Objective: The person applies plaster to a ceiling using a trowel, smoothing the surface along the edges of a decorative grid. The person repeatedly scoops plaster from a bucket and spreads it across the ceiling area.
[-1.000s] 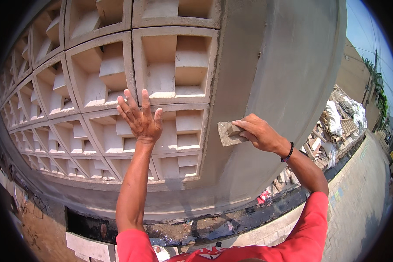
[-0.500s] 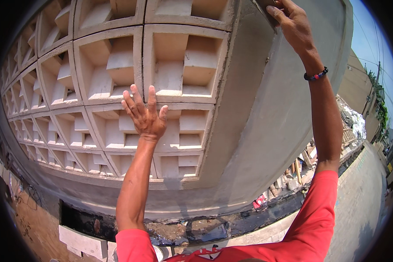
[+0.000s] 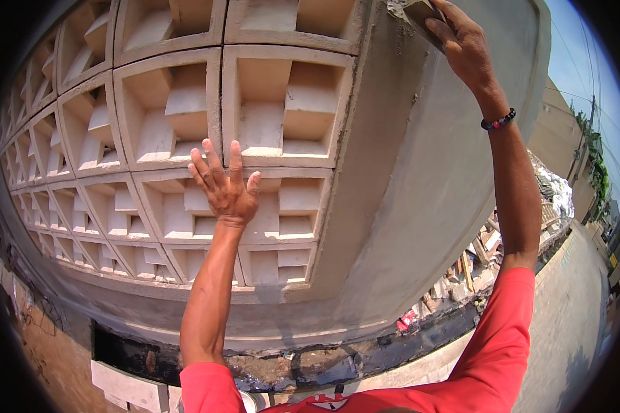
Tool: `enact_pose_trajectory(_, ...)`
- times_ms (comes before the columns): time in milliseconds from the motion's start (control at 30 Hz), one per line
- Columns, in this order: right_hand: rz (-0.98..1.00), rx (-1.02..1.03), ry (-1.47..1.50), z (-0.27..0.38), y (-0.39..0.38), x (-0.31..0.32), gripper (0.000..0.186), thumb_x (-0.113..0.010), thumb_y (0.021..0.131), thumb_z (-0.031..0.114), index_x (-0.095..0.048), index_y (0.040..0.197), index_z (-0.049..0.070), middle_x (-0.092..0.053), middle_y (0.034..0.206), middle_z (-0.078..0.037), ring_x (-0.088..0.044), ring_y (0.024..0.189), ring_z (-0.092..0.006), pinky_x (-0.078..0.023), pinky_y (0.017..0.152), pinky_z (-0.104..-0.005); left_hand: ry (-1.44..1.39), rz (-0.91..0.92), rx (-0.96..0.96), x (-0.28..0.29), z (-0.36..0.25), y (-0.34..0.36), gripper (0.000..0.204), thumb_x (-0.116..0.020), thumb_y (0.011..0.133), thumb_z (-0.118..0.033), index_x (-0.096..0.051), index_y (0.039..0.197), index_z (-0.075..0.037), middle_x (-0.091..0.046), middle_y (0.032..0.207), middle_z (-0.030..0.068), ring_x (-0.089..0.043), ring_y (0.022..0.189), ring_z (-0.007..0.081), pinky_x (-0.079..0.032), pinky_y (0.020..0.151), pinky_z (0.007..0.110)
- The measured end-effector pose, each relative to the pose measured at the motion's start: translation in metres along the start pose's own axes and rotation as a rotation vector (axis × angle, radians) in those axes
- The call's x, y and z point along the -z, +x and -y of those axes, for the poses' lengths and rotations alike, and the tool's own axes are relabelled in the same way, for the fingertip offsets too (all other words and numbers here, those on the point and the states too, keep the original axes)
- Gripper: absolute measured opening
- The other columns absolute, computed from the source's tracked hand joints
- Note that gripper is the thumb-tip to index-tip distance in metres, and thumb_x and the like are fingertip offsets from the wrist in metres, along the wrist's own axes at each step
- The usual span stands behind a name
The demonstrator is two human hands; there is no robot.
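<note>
My left hand (image 3: 229, 191) rests with fingers spread on the grid of pale decorative concrete blocks (image 3: 222, 103), over the joint between two rows. Up at the top edge, my right hand (image 3: 465, 48) grips a flat grey trowel-like plate (image 3: 424, 17). Wet grey mortar (image 3: 399, 8) clings at its left end, beside the blocks' right border. Plain grey plastered wall (image 3: 393, 227) runs down the right of the blocks, with a rougher darker strip next to them.
A drain channel (image 3: 365, 354) with dark water runs along the wall's foot, edged by concrete slabs (image 3: 127, 382). Rubble (image 3: 475, 268) is heaped at the right beside a paved lane (image 3: 565, 310). A utility pole (image 3: 589, 131) and overhead wires stand farther off.
My right hand has risen with the tool from beside the middle blocks to the top of the view. Mortar now shows at the tool's end. My left hand stays spread in nearly the same place.
</note>
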State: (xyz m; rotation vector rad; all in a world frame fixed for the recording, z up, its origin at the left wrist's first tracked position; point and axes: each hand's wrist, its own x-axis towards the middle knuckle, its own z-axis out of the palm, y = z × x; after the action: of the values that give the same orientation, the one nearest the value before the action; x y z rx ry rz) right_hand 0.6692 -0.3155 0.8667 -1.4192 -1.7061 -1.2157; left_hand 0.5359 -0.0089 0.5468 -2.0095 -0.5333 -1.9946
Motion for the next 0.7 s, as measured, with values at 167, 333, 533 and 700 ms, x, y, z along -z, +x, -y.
enact_pose_trajectory(167,0.172,-0.087,0.354,-0.024,0.019,-0.001,0.038,-0.055,0.092,0.002,-0.055,0.130,0.003,-0.062,0.119,-0.012,-0.060,0.106,-0.0245,-0.048,0.097,-0.0353,-0.003,0.008,-0.007,0.000,-0.001,0.000,0.063,-0.033,0.099,-0.055,-0.032,0.151,-0.020,-0.014,0.159,0.0199,-0.007,0.147,0.0423,-0.004,0.117,0.056)
enact_pose_trajectory(333,0.309,0.145,-0.205,0.009,-0.081,-0.046,0.041,-0.065,0.086,0.006,-0.059,0.126,0.010,-0.064,0.101,-0.005,-0.055,0.096,-0.0258,-0.050,0.086,-0.0366,-0.003,0.009,0.005,-0.002,-0.006,-0.002,0.063,-0.033,0.099,-0.054,-0.031,0.152,-0.020,-0.014,0.159,0.0199,-0.007,0.147,0.0426,-0.005,0.117,0.057)
enact_pose_trajectory(533,0.201,0.071,-0.082,0.021,-0.074,-0.019,0.040,-0.065,0.086,0.002,-0.060,0.125,0.009,-0.066,0.103,-0.008,-0.060,0.093,-0.0270,-0.051,0.085,-0.0370,0.014,-0.011,-0.004,0.003,-0.001,0.004,0.062,-0.032,0.100,-0.053,-0.033,0.151,-0.020,-0.014,0.159,0.0205,-0.007,0.147,0.0423,-0.005,0.117,0.057)
enact_pose_trajectory(700,0.055,-0.130,0.054,-0.055,0.004,0.024,0.036,-0.058,0.092,0.008,-0.058,0.128,0.005,-0.065,0.113,-0.012,-0.062,0.101,-0.0252,-0.049,0.093,-0.0332,-0.008,-0.005,0.004,-0.007,-0.010,-0.001,0.061,-0.033,0.100,-0.053,-0.034,0.150,-0.019,-0.015,0.159,0.0205,-0.007,0.147,0.0423,-0.004,0.117,0.056)
